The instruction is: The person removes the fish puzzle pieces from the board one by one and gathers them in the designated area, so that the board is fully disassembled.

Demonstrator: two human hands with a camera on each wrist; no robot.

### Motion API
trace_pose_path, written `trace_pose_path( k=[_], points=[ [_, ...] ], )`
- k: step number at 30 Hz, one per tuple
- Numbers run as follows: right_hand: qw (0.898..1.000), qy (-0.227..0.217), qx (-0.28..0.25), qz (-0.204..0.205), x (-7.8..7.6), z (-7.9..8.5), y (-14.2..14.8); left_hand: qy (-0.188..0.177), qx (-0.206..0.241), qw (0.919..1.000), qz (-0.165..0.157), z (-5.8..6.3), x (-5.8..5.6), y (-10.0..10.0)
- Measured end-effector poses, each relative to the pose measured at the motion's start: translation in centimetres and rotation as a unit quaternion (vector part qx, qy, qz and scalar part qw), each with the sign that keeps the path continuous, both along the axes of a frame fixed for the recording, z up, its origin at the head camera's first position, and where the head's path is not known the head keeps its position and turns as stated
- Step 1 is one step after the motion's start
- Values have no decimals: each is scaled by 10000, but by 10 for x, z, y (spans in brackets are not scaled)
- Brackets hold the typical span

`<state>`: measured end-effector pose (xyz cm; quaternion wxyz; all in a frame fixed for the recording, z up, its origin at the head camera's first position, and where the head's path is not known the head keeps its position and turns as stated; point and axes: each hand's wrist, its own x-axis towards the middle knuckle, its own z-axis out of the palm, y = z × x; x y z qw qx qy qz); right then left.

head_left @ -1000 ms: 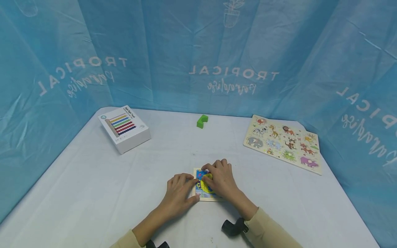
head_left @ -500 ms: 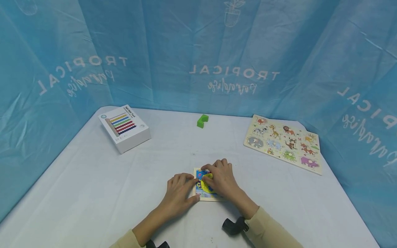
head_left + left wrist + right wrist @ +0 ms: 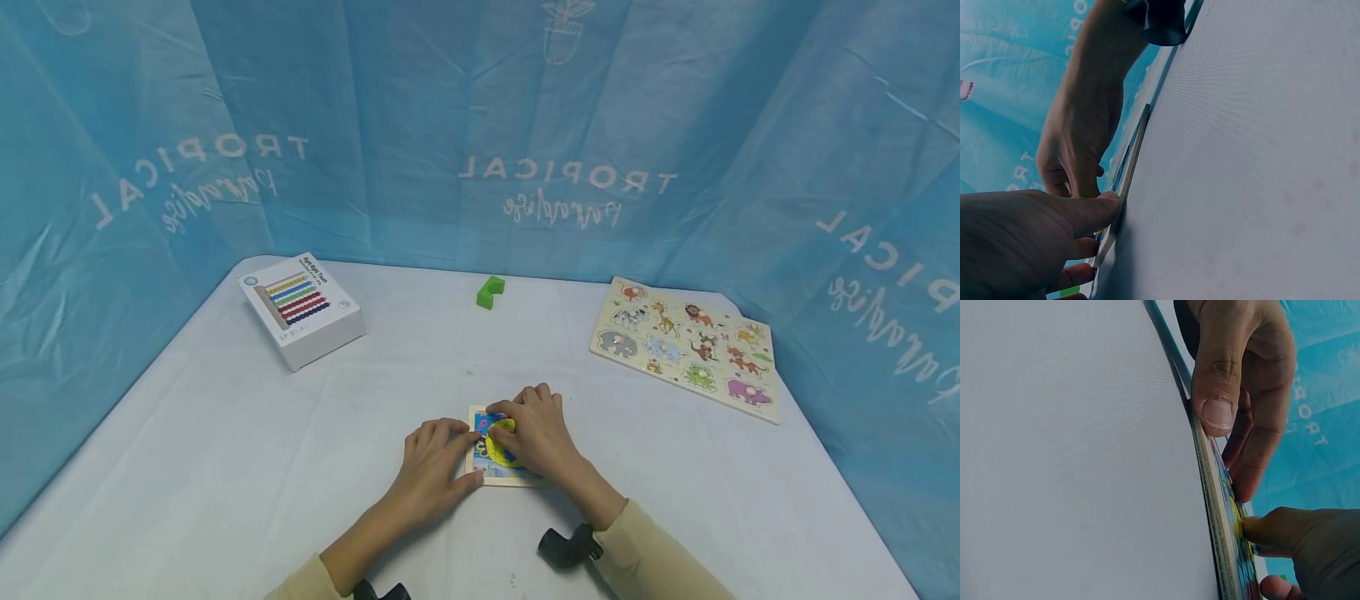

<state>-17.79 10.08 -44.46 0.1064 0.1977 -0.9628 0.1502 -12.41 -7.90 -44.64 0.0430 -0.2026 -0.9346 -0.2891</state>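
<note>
A small jigsaw puzzle (image 3: 491,472) in a pale wooden frame lies on the white table between the two hands. Its picture is blue with a yellow figure. My left hand (image 3: 429,462) holds the frame at its left side, thumb on the near edge, with a finger reaching over the picture. In the left wrist view that thumb (image 3: 1094,212) lies along the frame's edge. Bent over the puzzle from the right, my right hand (image 3: 536,433) has thumb and index finger close together on a piece in the upper part. The right hand covers the puzzle's right side.
A white box (image 3: 300,312) with coloured beads pictured on it lies at the back left. A green block (image 3: 491,292) sits at the back middle. An animal peg puzzle board (image 3: 682,350) lies at the right. Blue printed curtain (image 3: 480,125) surrounds the table (image 3: 300,467).
</note>
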Motion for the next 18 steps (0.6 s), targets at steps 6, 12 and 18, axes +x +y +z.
trace_pose_path(
  k=[6,12,18],
  points=[
    [9999,63,-135,10,0,-2,3,-49,2,10000,-15,0,0,0],
    [9994,119,-325,30,4,0,10,-81,7,10000,-36,-1,0,-1],
    [9989,134,-398,-193,6,6,24,-81,24,10000,-12,0,0,0]
  ],
)
